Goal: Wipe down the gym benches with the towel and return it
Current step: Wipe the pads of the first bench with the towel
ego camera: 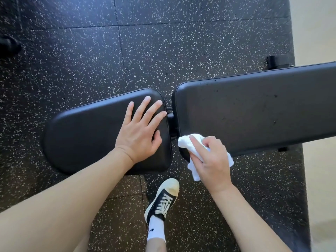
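While right hand (211, 159) grips bunched towel (192, 151) on near corner of long pad (254, 110), left hand (141, 130) lies flat, fingers spread, on seat pad (87, 131) beside it. Risk: loose towel end may snag in gap btwn pads.

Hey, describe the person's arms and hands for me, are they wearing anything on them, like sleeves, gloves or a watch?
Nothing is worn on either one. The left hand and right hand are bare, with no gloves or rings visible, and the nails are short and unpainted. Both forearms are bare as far as the frame shows, with no sleeves, watch or wristband in view.
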